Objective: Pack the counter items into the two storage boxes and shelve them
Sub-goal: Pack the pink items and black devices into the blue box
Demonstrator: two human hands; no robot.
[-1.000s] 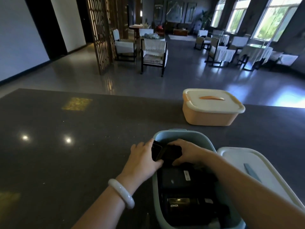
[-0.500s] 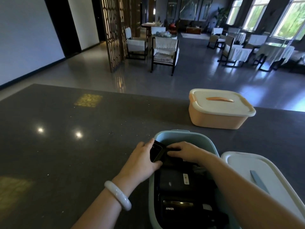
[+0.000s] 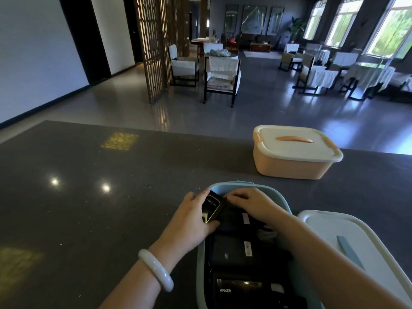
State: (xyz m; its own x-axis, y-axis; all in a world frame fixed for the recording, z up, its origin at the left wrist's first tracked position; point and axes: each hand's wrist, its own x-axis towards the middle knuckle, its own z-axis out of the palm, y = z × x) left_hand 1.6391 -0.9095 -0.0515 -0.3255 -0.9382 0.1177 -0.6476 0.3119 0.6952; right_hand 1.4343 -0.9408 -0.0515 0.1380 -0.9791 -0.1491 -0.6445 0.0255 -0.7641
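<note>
A dark speckled counter point(image 3: 89, 197) fronts a dim dining hall of chairs and draped tables. The blue box point(image 3: 200, 264) stands open at the counter's near edge. Its pale lid point(image 3: 334, 241) lies flat just to its right, and the orange box point(image 3: 289, 166), lid on, sits beyond it to the right.

The blue box is nearly full of black electronics, with an Anker power bank point(image 3: 240, 288) at its near end. At its far-left corner the left hand point(image 3: 189, 219) grips a small black device point(image 3: 211, 207), thumb below and fingers curled over the top. The device is tilted, with its glossy face up, and rests half over the box's rim. The right hand point(image 3: 252, 202) lies across the dark items at the box's far end. Its fingers are close together and laid fairly flat, with the tips touching the device's edge.

The step looks like seating this last piece. It would go best by tipping the device on edge and sliding it down along the box's far wall while the right hand holds its neighbours flat to open a gap. Nothing should stand proud of the box's rim, or the lid will not close.
</note>
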